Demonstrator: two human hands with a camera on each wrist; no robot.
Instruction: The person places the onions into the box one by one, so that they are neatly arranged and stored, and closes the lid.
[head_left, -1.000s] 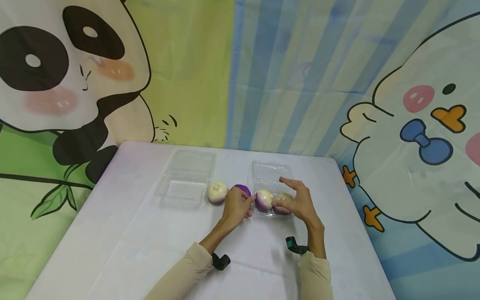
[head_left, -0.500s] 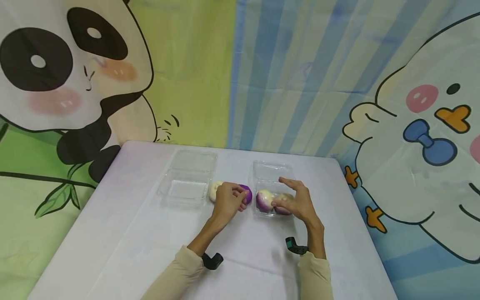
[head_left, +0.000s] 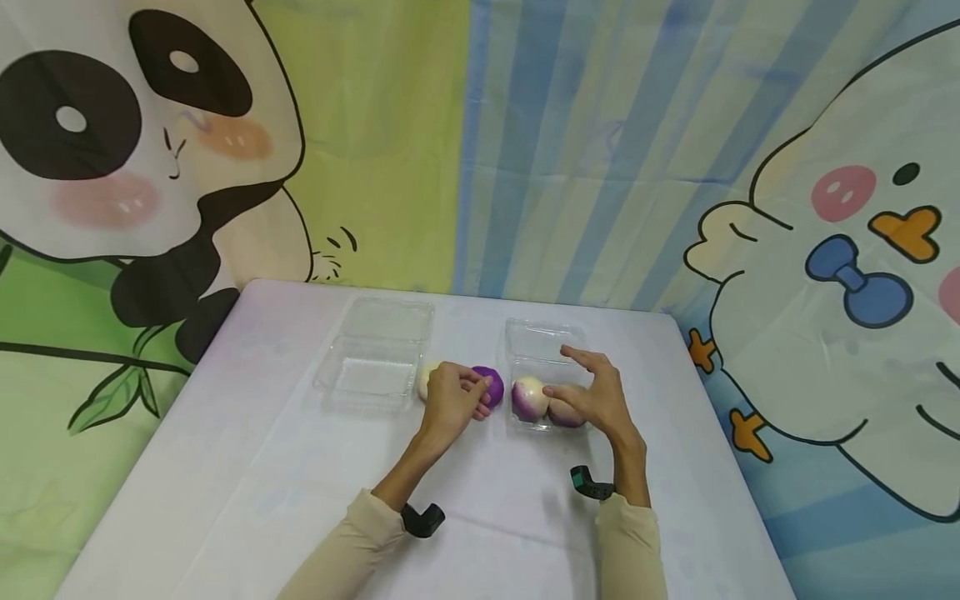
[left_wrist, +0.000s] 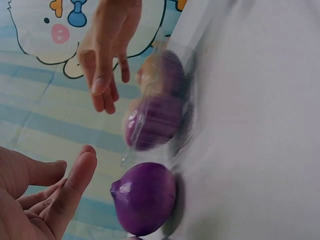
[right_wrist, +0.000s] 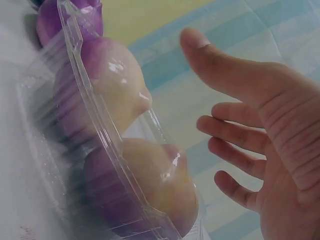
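Observation:
My left hand [head_left: 452, 398] hovers beside a deep purple onion [left_wrist: 145, 198], fingers loosely bent and apart from it. Partly behind that hand sits a pale onion [head_left: 424, 381]. Over the right clear plastic box [right_wrist: 107, 135] my right hand [head_left: 596, 392] is spread, thumb apart from the fingers. Two purple-and-cream onions lie in this box: a left one [right_wrist: 107, 87] and a right one [right_wrist: 145, 185]. In the right wrist view, the right hand's fingers stand off from both onions and hold nothing.
Another clear plastic box [head_left: 372, 379] stands at the left with its lid [head_left: 390, 320] folded back. The right box's lid [head_left: 543, 339] also lies back, toward the printed cloth backdrop [head_left: 555, 150] behind the white table [head_left: 247, 475].
My left hand has shifted left, away from the right box, uncovering more of the purple onion and covering much of the pale one. The right hand stays nearly still.

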